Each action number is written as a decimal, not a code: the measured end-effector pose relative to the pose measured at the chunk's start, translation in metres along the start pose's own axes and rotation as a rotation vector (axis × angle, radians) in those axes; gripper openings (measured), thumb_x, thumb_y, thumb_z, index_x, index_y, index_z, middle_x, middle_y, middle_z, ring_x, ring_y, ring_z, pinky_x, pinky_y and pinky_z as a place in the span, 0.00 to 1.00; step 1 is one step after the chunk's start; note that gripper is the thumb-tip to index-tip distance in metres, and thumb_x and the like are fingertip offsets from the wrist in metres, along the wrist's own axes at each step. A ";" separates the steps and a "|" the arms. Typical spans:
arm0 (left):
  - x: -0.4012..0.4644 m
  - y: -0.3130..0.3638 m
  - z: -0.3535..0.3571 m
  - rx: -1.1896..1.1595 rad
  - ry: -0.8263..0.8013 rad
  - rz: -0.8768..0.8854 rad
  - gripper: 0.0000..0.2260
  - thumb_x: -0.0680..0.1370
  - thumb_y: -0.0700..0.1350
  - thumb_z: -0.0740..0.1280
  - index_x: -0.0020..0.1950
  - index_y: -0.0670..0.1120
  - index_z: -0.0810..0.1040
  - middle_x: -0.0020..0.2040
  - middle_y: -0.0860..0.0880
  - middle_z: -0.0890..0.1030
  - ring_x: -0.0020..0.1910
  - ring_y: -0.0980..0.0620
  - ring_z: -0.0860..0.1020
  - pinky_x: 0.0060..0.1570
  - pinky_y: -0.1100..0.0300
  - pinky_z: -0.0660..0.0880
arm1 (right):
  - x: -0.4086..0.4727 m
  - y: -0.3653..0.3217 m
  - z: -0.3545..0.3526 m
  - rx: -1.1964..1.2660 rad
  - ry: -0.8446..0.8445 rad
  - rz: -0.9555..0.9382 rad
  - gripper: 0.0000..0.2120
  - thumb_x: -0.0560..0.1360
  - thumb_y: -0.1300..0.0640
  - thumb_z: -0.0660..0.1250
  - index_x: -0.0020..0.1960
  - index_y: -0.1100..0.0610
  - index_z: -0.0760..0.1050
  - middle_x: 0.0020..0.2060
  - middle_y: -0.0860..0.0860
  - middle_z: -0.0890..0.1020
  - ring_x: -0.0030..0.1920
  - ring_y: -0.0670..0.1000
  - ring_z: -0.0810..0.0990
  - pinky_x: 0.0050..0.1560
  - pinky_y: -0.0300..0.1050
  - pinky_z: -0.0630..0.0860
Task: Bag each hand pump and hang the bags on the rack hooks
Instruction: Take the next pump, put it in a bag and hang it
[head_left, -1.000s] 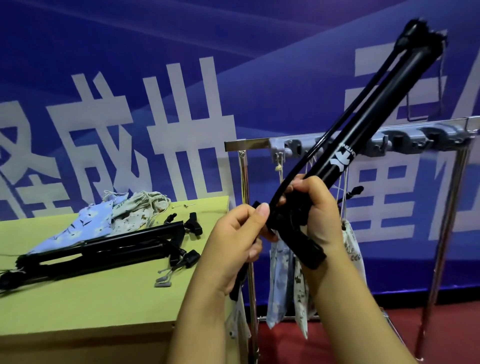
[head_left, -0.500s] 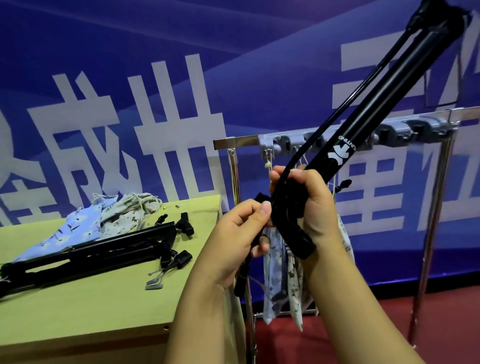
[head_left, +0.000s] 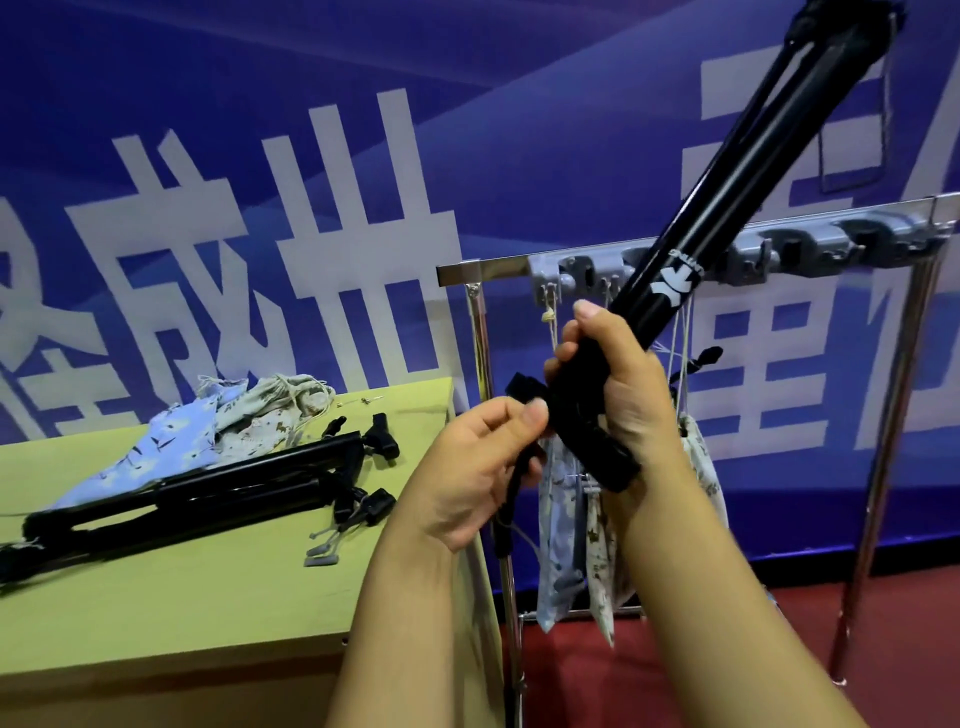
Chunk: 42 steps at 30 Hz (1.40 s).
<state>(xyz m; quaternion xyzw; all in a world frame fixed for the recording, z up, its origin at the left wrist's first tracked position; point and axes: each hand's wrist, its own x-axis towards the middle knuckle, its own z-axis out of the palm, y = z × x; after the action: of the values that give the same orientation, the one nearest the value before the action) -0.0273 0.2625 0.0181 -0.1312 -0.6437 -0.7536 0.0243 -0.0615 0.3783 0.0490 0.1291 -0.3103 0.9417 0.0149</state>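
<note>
Head view: right hand (head_left: 618, 384) grips hand pump (head_left: 727, 218) low, tilted up before the rack (head_left: 488, 270), so left hand (head_left: 483, 467), pinching its hose end (head_left: 524, 389), can tidy it, likely for bagging.

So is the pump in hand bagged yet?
No. The hand pump is bare black, gripped by the right hand; no cloth covers it.

A black tubular hand pump (head_left: 727, 208) with white lettering runs toward 1 o'clock. At 9 o'clock, a yellow-green table top (head_left: 208, 571) carries a light-blue cloth bag with dark flecks (head_left: 166, 452) and a beige brown-blotched cloth bag (head_left: 265, 415). Behind hangs a blue banner with white characters (head_left: 311, 156).
</note>
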 end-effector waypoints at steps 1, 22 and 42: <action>-0.004 -0.001 -0.004 0.167 -0.022 0.030 0.05 0.71 0.41 0.73 0.39 0.46 0.78 0.34 0.51 0.79 0.32 0.56 0.76 0.33 0.66 0.72 | 0.001 -0.004 0.000 0.055 -0.023 0.004 0.11 0.73 0.59 0.68 0.32 0.55 0.75 0.26 0.47 0.76 0.25 0.43 0.74 0.29 0.36 0.73; 0.000 0.013 0.002 -0.041 0.519 0.375 0.20 0.79 0.29 0.55 0.55 0.50 0.79 0.53 0.53 0.83 0.56 0.51 0.81 0.55 0.54 0.78 | -0.047 0.030 -0.031 0.290 0.334 0.241 0.16 0.72 0.47 0.67 0.51 0.59 0.77 0.44 0.57 0.84 0.44 0.55 0.82 0.35 0.43 0.81; 0.061 -0.028 0.046 -0.176 0.289 0.394 0.15 0.79 0.32 0.59 0.59 0.49 0.73 0.44 0.50 0.82 0.33 0.58 0.75 0.37 0.67 0.72 | -0.017 0.026 -0.143 -0.107 0.159 0.790 0.33 0.78 0.42 0.54 0.34 0.71 0.76 0.24 0.65 0.79 0.15 0.52 0.74 0.14 0.35 0.68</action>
<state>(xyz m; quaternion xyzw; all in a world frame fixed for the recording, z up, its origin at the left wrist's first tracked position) -0.0842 0.3204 0.0109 -0.1467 -0.5276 -0.7982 0.2510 -0.0812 0.4423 -0.0807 -0.0742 -0.3823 0.8645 -0.3176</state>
